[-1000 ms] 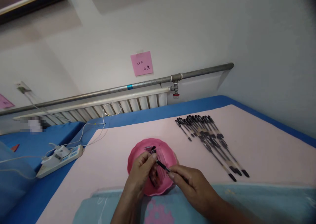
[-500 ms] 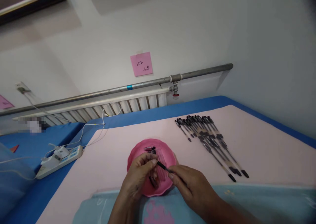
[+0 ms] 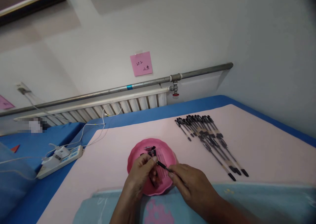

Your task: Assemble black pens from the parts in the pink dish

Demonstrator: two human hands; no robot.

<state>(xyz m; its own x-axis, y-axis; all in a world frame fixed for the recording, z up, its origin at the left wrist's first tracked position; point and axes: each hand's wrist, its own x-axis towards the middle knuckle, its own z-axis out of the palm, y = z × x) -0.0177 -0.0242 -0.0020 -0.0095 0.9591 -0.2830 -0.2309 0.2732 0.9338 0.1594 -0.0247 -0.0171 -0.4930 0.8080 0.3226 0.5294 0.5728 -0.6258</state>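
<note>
Over a pink scalloped plate [image 3: 170,151], my left hand [image 3: 140,171] and my right hand [image 3: 190,184] hold a pen [image 3: 161,165] between them. Its black grip shows in the gap between my fingertips. The left thumb and fingers pinch one end; the right thumb and forefinger pinch the other. Clear pen tubes [image 3: 161,156] and small black pen parts [image 3: 151,149] lie in the plate, partly hidden under my left hand. To the right, several capped black pens [image 3: 204,125] lie in a fanned pile, with more pens [image 3: 224,158] overlapping nearer me.
A pink sheet [image 3: 118,141] covers the blue table [image 3: 197,102]. A light blue cloth [image 3: 259,201] lies along the near edge. At left sits a power strip [image 3: 71,156] with plugged chargers and white cables. Behind the table are a radiator [image 3: 138,102] and a metal pipe [image 3: 106,90].
Almost nothing differs. My left fingers have shifted slightly around the end of the pen, while the right hand stays in place. The piled pens lie as before.
</note>
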